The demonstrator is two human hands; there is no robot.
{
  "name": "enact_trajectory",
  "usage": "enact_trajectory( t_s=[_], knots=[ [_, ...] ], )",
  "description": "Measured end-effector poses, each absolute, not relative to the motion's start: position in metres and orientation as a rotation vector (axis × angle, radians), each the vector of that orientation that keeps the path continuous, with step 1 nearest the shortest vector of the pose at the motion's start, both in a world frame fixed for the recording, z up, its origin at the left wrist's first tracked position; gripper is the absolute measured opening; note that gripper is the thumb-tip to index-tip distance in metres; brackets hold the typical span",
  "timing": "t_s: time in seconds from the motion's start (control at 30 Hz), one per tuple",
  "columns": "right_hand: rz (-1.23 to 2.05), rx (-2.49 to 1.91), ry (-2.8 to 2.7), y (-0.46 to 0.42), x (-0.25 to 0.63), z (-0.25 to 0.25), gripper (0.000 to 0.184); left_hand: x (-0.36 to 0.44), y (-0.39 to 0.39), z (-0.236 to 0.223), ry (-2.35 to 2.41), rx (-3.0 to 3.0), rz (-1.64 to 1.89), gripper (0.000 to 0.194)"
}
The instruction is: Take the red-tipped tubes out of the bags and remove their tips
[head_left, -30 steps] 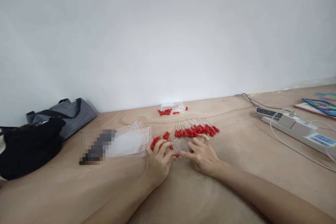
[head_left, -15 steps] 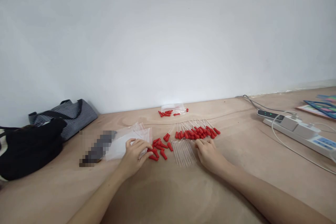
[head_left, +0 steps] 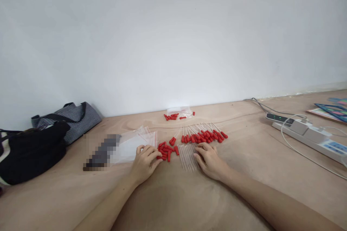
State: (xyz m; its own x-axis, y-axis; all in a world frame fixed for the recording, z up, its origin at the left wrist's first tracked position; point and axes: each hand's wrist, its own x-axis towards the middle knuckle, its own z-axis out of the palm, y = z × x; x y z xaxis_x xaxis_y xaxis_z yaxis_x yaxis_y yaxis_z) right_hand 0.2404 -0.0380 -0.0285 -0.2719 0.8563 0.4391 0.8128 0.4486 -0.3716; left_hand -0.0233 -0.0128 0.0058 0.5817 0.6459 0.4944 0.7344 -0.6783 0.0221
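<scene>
"What did the head view show?"

"The clear tubes (head_left: 187,158) lay side by side. Left of them, the left hand (head_left: 145,162) curled against the loose red bulbs (head_left: 169,156); whether it pinched one, it was impossible to tell. At the tubes' right edge, the right hand (head_left: 213,162) held thumb and forefinger apart."

"And the step?"

"Seemingly picking out parts; bulb-tipped tubes (head_left: 207,135) lay just beyond the clear tubes. The next move probably called for a light pinch."
</scene>
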Motion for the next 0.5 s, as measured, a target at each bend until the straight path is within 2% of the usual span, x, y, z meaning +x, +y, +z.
enact_trajectory(
  t_s=[0.27,0.4,0.5],
  knots=[
    [0.078,-1.408,-2.101,-0.039,0.245,-0.028,0.027,-0.029,-0.013,0.002,-1.222,-2.637,-0.730,0.014],
    [0.023,-1.411,-2.051,-0.039,0.246,-0.025,0.026,-0.019,-0.008,0.011,-1.449,-2.505,-0.770,0.013],
    [-0.058,-1.381,-2.000,-0.040,0.247,-0.023,0.025,0.002,0.008,0.022,-1.684,-2.399,-0.653,0.018]
  ],
)
